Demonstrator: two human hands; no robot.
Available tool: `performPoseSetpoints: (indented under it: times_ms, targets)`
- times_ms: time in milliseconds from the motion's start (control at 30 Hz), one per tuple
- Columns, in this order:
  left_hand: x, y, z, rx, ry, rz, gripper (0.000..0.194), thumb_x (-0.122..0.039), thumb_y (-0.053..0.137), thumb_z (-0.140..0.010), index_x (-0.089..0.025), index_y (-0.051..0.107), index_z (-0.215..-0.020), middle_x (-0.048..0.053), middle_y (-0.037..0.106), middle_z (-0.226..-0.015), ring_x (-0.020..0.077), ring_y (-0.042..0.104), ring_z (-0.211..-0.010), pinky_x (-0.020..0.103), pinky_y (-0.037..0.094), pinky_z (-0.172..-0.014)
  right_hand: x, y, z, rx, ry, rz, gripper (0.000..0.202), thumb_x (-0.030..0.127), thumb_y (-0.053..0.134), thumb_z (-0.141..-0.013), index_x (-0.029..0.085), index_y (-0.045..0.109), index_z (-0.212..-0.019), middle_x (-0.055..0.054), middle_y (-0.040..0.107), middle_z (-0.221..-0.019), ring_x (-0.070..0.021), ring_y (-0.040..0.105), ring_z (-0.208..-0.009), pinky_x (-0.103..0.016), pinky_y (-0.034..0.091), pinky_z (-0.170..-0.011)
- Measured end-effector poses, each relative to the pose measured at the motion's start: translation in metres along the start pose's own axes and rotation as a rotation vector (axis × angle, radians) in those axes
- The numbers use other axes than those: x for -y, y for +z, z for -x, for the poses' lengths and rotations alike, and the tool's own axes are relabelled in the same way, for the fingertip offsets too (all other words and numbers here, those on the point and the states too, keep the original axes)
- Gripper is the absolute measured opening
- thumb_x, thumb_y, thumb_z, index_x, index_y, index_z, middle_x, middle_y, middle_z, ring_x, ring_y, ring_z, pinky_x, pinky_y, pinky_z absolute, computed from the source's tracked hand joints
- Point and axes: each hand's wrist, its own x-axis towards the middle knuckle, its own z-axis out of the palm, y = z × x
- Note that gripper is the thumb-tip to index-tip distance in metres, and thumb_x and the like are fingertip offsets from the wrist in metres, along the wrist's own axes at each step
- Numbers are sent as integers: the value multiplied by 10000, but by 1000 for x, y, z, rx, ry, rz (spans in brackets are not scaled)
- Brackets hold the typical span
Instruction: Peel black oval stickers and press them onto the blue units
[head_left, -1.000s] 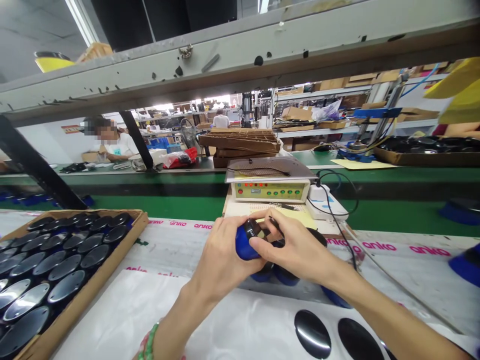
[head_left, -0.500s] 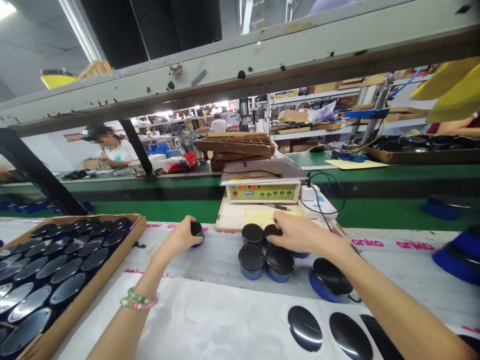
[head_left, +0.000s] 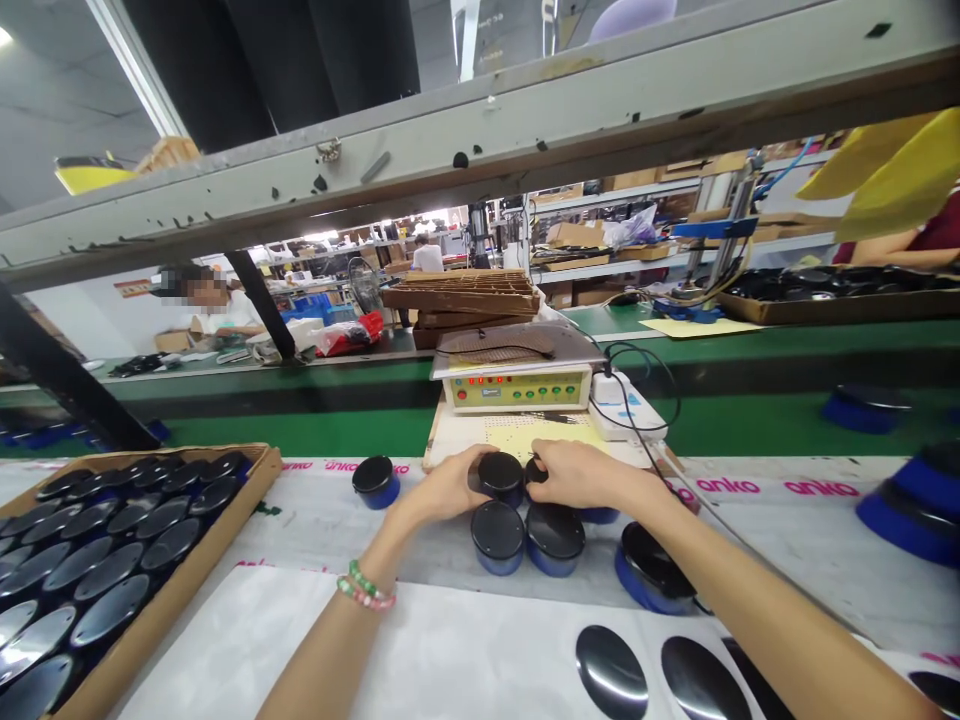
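Observation:
My left hand (head_left: 452,487) is closed around the left side of a black-topped blue round case (head_left: 500,475) at the back of a small cluster. Beside it, my right hand (head_left: 564,474) grips another black-topped case (head_left: 535,470), mostly hidden by the fingers. Two more cases, a left one (head_left: 498,535) and a right one (head_left: 555,537), stand just in front of them. Apart on the left is a single case (head_left: 376,481). To the right, near my forearm, sits a further case (head_left: 654,565).
A cardboard tray (head_left: 268,480) full of glossy black discs is at the left. Behind the cluster stands a control box (head_left: 517,390) with cables. Loose black discs (head_left: 611,672) lie on the white sheet. A shelf beam (head_left: 480,150) crosses above. People sit beyond the green belt.
My left hand has let go of the single case on the left and moved right to grip a case in the cluster. My right hand stays at its case. The view has shifted slightly.

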Motion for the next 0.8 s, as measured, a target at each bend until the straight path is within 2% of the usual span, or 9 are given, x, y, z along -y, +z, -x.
performPoseSetpoints:
  times_ms: [133,267,400,500,600,667,733,800]
  targets:
    - [-3,-5,5,-65,-39,118,644,-234,807,-627,-184,463,-1169,96,620,-1169,230,614,-1053,389,474,-943,-1,1,0,-40,-24,-64,258,366,571,-906,146,595,-1040,-41,628,-974,-153,615,-820,-349,518,-741]
    - [-25,-16,12,-131,-85,165,662,-261,770,-672,-197,427,-1236,105,604,-1187,235,620,-1022,380,486,-888,5,-17,11,-161,-103,-190,237,332,593,-854,133,571,-980,-58,618,-908,-182,597,-796,-349,492,-729]
    - [-55,-22,17,-141,-59,205,613,-318,728,-720,-186,465,-1258,111,554,-1265,251,581,-1096,359,476,-904,19,-42,32,-325,-246,-375,424,411,532,-866,182,453,-1214,-75,572,-1131,-208,564,-1012,-323,454,-850]
    - [-76,-21,21,-116,-7,218,568,-322,721,-727,-201,511,-1241,80,548,-1281,243,557,-1128,329,468,-917,30,-50,44,-345,-321,-500,456,464,511,-881,227,439,-1265,-33,587,-1004,-201,575,-993,-307,460,-828]
    - [-90,-16,24,-137,10,197,549,-285,737,-712,-214,531,-1217,62,550,-1273,225,558,-1115,310,465,-917,35,-48,45,-343,-330,-739,323,417,571,-856,213,537,-1105,-5,549,-822,-207,571,-912,-312,453,-787]
    - [-96,-13,25,-179,0,184,553,-273,735,-717,-225,509,-1219,63,554,-1261,216,578,-1078,311,480,-889,34,-46,43,-339,-316,-905,239,411,618,-824,205,539,-916,4,537,-796,-186,556,-846,-295,450,-749]
    - [-100,-10,26,-243,-17,182,539,-286,728,-729,-237,486,-1208,62,583,-1215,212,601,-1039,312,504,-846,32,-45,39,-344,-309,-1007,309,436,631,-808,208,434,-736,0,551,-835,-159,539,-799,-274,453,-704]
    - [-103,-8,27,-316,-27,172,502,-312,725,-734,-241,495,-1174,54,628,-1134,210,624,-990,306,525,-793,30,-43,35,-340,-314,-1096,391,459,626,-800,215,344,-683,-5,555,-875,-146,534,-790,-267,464,-688]
